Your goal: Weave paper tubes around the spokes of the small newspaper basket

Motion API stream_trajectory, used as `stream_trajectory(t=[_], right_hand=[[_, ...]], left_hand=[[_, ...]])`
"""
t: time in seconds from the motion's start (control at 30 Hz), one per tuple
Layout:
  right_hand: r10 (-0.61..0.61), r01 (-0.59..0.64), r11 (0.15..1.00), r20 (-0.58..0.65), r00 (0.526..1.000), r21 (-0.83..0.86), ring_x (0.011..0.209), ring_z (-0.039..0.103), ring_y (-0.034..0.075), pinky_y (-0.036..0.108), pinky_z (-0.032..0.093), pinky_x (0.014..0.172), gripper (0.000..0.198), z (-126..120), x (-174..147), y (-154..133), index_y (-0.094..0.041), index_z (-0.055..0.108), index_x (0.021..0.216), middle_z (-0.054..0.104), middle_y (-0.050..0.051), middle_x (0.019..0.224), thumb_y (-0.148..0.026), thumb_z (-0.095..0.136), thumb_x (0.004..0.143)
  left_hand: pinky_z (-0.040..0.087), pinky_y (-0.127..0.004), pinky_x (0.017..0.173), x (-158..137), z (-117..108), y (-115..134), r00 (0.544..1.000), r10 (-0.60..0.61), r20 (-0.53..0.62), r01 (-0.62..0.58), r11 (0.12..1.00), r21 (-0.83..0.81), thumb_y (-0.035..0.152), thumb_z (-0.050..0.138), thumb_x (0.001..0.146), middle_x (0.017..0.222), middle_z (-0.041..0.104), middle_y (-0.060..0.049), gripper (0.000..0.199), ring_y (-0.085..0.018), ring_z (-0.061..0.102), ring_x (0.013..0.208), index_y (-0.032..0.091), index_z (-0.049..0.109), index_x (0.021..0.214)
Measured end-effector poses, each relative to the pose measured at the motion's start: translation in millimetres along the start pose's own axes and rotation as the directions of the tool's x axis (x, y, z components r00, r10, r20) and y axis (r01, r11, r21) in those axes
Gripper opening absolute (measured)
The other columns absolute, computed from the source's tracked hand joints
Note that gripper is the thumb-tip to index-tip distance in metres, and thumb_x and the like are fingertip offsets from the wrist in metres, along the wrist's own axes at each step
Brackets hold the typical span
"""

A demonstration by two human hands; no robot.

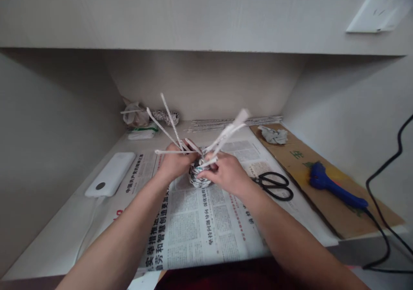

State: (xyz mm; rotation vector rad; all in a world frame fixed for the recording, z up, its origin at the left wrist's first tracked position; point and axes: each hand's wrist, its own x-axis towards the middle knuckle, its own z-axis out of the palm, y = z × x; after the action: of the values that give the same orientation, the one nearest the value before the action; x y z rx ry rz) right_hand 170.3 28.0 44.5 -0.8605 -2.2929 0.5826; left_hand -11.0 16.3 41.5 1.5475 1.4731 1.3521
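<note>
Between my two hands is a small woven piece of rolled newspaper [197, 179], round in outline, with several white paper strips [172, 122] sticking up and outward from its top. My left hand [177, 161] grips its left side, fingers curled around the bases of the strips. On the other side my right hand [227, 171] holds the woven piece, thumb along its front and fingers at a short folded strip. The strips on the right are smeared by motion. Part of the weave is hidden behind my fingers.
Newspaper [190, 225] covers the table. Black-handled scissors [275, 186] lie to the right, beside a cardboard sheet [338, 217] with a blue glue gun [335, 186] and crumpled paper [273, 135]. A white power bank [111, 174] is at left. Paper rods [232, 123] lie at the back.
</note>
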Motion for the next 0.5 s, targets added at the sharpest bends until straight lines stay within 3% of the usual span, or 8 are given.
stream_trajectory(t=[0.13,0.3,0.5], right_hand=[[0.044,-0.028,0.993,-0.138,0.989,0.116,0.064,0.051,0.011,0.026,0.040,0.061,0.028,-6.5,-1.0,-0.2,-0.023,0.059,0.088,0.058,-0.003,0.072,-0.040,0.077,0.073],[0.100,-0.041,0.978,-0.283,0.954,0.205,0.066,0.057,0.012,0.026,0.044,0.063,0.006,-8.3,-0.1,5.5,-0.022,0.063,0.087,0.066,0.000,0.077,-0.026,0.060,0.086],[0.096,-0.027,0.978,-0.337,0.936,0.205,0.070,0.061,0.013,0.026,0.046,0.065,0.009,-5.2,1.7,8.9,-0.023,0.069,0.088,0.069,0.000,0.081,-0.022,0.061,0.084]], left_hand=[[0.046,-0.023,0.051,2.9,-2.7,-0.9,0.999,-0.002,-0.051,-0.002,0.997,-0.082,0.016,0.064,0.063,0.065,0.066,-0.001,0.007,-0.015,0.060,0.057,0.016,0.067,0.069],[0.046,-0.023,0.047,5.4,1.2,-9.3,0.989,-0.091,-0.114,0.059,0.965,-0.255,0.020,0.070,0.061,0.066,0.065,0.001,0.014,-0.015,0.059,0.056,0.016,0.066,0.073],[0.047,-0.021,0.051,1.5,6.6,-8.5,0.995,-0.058,-0.077,0.032,0.952,-0.303,0.018,0.073,0.061,0.070,0.068,0.000,0.019,-0.013,0.061,0.058,0.015,0.065,0.078]])
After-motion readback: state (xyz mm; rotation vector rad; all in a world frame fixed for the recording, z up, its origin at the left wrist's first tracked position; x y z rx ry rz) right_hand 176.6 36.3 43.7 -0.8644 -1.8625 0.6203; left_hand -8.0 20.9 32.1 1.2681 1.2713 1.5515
